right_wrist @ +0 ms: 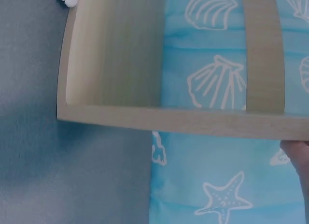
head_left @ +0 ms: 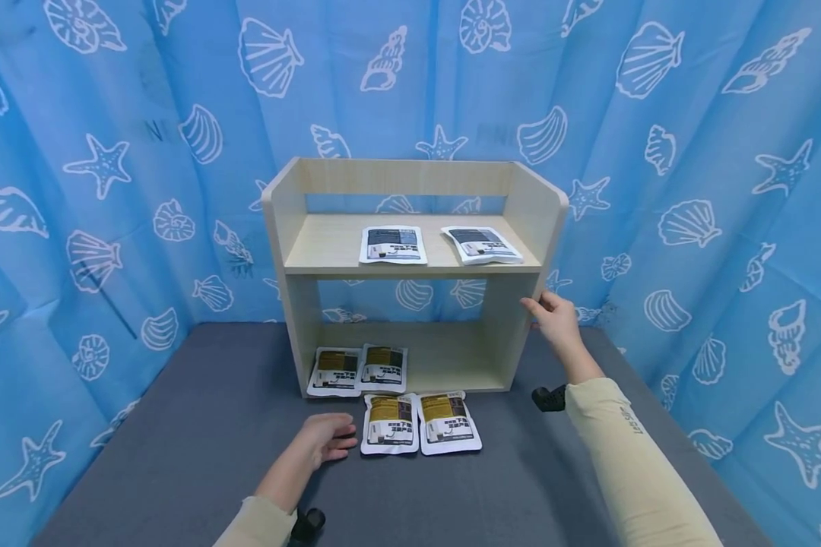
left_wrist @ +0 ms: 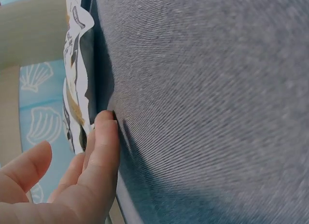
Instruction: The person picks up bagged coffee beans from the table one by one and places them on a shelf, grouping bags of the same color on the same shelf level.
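My left hand [head_left: 327,438] is over the grey table, its fingers loosely bent beside the left of two flat pouches [head_left: 390,427] with brown-and-white labels. In the left wrist view its fingertips [left_wrist: 106,119] lie close to a white pouch edge [left_wrist: 83,84]; contact cannot be made out. On the right, my right hand [head_left: 558,323] touches the front edge of the wooden shelf's side panel [head_left: 554,220]. One finger [right_wrist: 294,154] meets that panel's outer side in the right wrist view; the other fingers are hidden there. The second table pouch [head_left: 449,425] lies right of the first.
Two pouches with dark labels, a left one [head_left: 393,247] and a right one [head_left: 484,247], lie on the upper board. Two brown-labelled pouches [head_left: 335,374] lie at the lower board's left. A blue shell-patterned curtain [head_left: 397,91] hangs behind the shelf.
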{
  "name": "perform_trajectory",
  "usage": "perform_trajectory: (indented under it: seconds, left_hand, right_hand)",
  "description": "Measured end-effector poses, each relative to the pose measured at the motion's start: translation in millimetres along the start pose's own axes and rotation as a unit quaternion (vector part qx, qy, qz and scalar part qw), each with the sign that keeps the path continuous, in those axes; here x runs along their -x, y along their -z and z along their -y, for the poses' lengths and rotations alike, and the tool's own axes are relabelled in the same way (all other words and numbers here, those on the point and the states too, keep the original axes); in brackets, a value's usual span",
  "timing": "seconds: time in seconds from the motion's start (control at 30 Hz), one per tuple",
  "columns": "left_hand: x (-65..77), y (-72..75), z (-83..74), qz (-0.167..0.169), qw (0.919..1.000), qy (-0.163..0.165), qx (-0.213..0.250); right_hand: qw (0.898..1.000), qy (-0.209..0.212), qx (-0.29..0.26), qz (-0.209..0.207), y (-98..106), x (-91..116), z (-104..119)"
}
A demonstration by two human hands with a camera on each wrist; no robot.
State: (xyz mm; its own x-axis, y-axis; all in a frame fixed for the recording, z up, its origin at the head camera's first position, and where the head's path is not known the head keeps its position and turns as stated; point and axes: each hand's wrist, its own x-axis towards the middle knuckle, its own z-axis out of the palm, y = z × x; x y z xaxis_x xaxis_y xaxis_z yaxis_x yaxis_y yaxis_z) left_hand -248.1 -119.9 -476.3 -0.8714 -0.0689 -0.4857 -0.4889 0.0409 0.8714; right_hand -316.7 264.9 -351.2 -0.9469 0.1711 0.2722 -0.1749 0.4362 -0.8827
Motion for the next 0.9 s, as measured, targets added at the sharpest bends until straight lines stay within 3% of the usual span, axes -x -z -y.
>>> perform_trajectory:
  seconds: [0.3,0.63,0.9]
  left_hand:
    - [-1.2,-8.2,5.5,0.015,0.9997,0.011,-0.013]
    - [-4.9,-16.2,6.6,0.017,0.9994,0.02,-0.024]
    - [-5.5,-19.4,8.1,0.03,0.9991,0.028,-0.008]
  right_hand:
    - [0.997,-0.033,-0.063,-0.001,-1,0,-2]
    - [0.997,-0.036,-0.074,-0.011,-2,-1,-3]
    - [0.996,-0.039,-0.082,-0.01,-2,0,-3]
